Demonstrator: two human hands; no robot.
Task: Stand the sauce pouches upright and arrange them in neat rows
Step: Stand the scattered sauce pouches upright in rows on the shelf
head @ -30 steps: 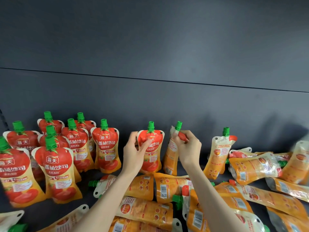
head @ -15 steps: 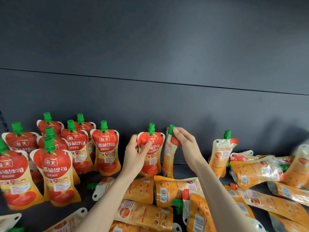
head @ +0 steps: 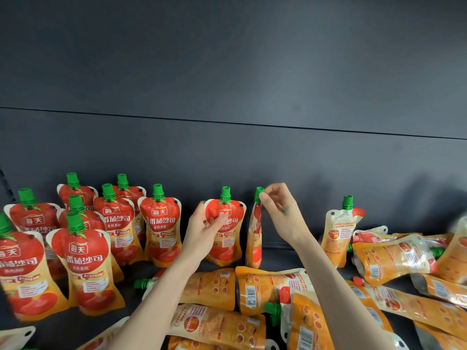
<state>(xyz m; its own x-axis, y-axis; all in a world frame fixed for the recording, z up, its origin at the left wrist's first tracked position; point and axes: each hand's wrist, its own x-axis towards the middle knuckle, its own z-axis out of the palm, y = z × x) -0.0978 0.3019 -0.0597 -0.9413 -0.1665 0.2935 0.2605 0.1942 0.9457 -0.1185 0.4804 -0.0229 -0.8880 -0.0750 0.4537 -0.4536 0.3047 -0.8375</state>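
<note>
Red and orange sauce pouches with green caps fill a dark shelf [head: 283, 245]. Several stand upright in rows at the left [head: 161, 223]. My left hand [head: 202, 231] grips the left edge of an upright pouch [head: 227, 236] facing me at the centre. My right hand [head: 280, 210] pinches the top of a second upright pouch [head: 254, 238], just below its green cap; that pouch is turned edge-on. Another pouch [head: 338, 236] stands further right with its back to me.
Several pouches lie flat in a heap across the front and right of the shelf [head: 265, 289], under and beside my forearms. The dark back wall [head: 252, 147] rises right behind the standing pouches. More upright pouches crowd the near left [head: 86, 269].
My right hand has turned the second pouch from angled to edge-on and shifted its grip up to the neck. My left hand stays on the centre pouch.
</note>
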